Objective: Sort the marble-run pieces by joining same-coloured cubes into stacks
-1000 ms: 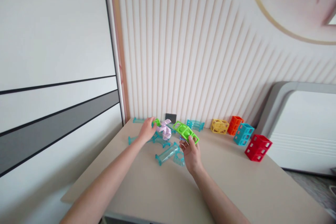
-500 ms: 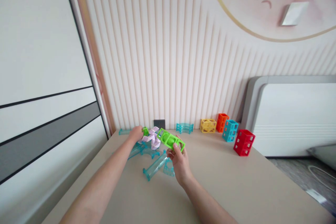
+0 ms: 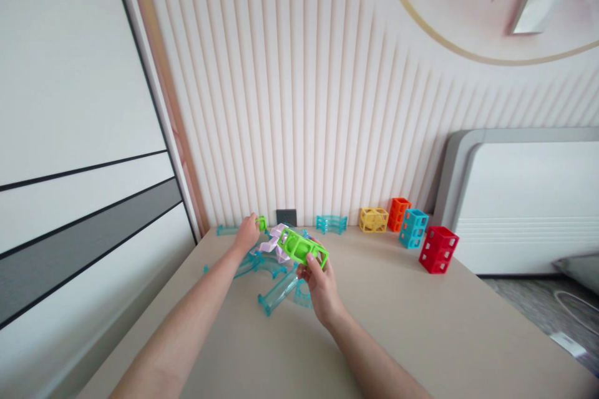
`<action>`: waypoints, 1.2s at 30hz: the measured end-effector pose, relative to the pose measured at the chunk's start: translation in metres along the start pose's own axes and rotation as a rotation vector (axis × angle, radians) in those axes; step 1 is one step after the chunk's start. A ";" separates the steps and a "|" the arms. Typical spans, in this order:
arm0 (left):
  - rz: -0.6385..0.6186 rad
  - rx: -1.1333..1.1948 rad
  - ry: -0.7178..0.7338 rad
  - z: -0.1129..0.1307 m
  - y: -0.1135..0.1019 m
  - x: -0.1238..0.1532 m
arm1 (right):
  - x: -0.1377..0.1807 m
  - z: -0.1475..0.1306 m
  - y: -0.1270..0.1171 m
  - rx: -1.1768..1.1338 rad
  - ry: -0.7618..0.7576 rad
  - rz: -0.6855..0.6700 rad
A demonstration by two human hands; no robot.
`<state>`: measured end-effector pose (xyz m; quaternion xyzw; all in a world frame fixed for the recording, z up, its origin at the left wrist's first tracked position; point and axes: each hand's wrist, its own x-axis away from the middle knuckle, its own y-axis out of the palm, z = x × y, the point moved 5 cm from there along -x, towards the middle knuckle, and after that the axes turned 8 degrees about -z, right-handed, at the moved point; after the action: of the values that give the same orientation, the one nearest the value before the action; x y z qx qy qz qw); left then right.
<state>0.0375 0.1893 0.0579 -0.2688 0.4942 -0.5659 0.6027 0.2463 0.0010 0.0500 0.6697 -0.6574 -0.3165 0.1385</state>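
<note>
My right hand (image 3: 321, 280) is closed around one end of a long green openwork tile (image 3: 298, 247), held tilted above the table. Farther left, my left hand (image 3: 248, 232) pinches a small green square piece (image 3: 262, 223) between its fingertips. Between the hands lies a pale lilac angular piece (image 3: 275, 243), partly hidden behind the long green tile. Below them, a clear teal tube (image 3: 278, 293) and a curved teal track piece (image 3: 271, 266) rest on the table. Another ring-like teal piece (image 3: 303, 294) is partly covered by my right hand.
Along the right side of the table (image 3: 374, 312) stand yellow (image 3: 373, 220), orange (image 3: 399, 214), blue (image 3: 413, 229) and red (image 3: 438, 250) openwork blocks. By the wall are a teal track piece (image 3: 331, 224) and a black socket (image 3: 286, 217). A white headboard (image 3: 533, 206) rises at the right.
My left hand has lifted slightly up and right with the small green piece, away from the lilac piece. The right hand keeps its hold on the long tile. The view has shifted a little.
</note>
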 end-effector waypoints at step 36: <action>-0.003 1.380 0.202 0.068 -0.018 0.116 | -0.012 -0.011 -0.021 0.125 -0.041 0.155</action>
<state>0.0758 0.0592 0.0645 0.2289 0.0753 -0.7736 0.5861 0.2705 0.0123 0.0489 0.6177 -0.7283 -0.2768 0.1069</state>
